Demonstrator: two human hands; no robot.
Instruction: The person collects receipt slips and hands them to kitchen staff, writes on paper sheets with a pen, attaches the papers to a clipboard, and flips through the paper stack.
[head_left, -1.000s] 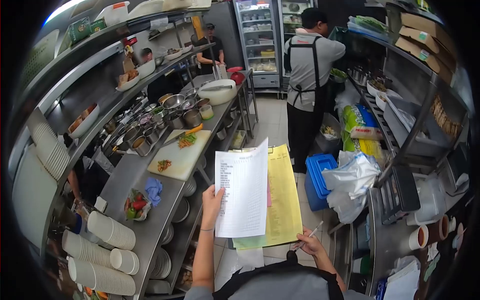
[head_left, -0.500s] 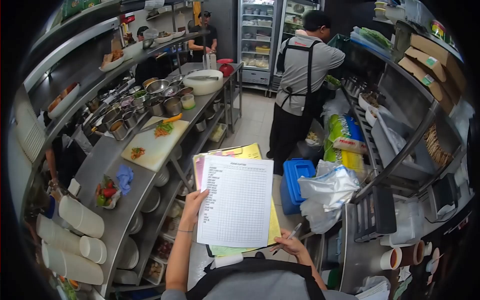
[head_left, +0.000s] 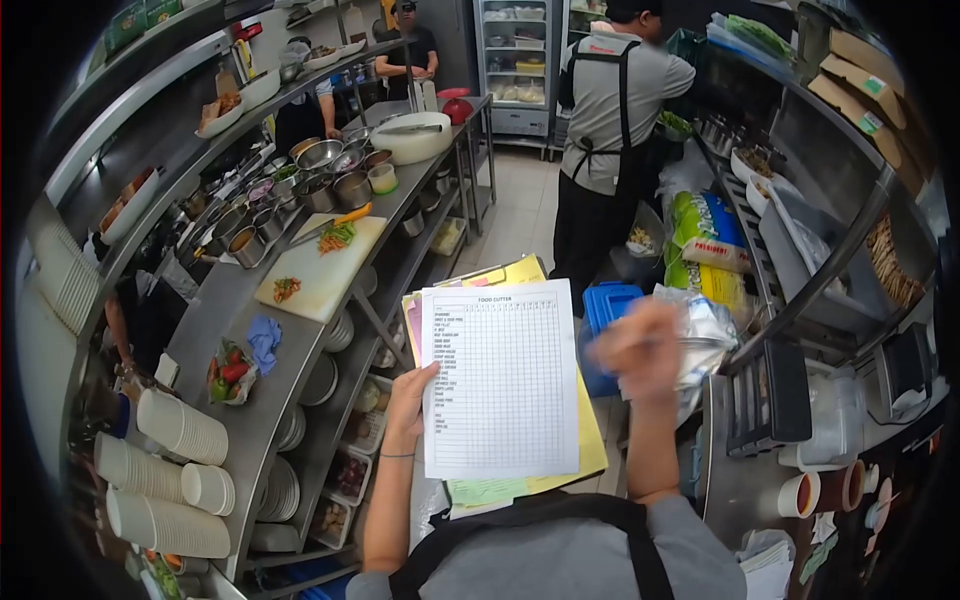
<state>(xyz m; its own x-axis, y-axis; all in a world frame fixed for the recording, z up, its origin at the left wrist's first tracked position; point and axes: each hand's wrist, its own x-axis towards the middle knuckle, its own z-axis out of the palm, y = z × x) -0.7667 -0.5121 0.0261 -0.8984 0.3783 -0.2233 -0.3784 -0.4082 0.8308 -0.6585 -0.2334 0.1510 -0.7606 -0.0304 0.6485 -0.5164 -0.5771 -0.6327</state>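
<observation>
My left hand point(head_left: 408, 398) grips the left edge of a stack of papers in front of my chest, thumb on top. Uppermost lies a white printed sheet point(head_left: 500, 390) with a grid, headed "FOOD CUTTER". Yellow paper point(head_left: 592, 440) and a green sheet point(head_left: 485, 490) stick out from beneath it. My right hand point(head_left: 640, 350) is raised to the right of the papers, apart from them. Motion smears its fingers, so whether the pen is in it cannot be made out.
On the left steel counter are a cutting board point(head_left: 300, 290) with chopped vegetables, a blue cloth point(head_left: 263, 342), peppers point(head_left: 232, 372) and stacked white containers point(head_left: 180, 425). A blue cooler point(head_left: 600, 300) stands on the right. A co-worker point(head_left: 610, 110) in an apron faces the right shelves.
My right hand has left the lower right corner of the papers, where it held a pen, and risen to the right. The papers have shifted slightly right in view.
</observation>
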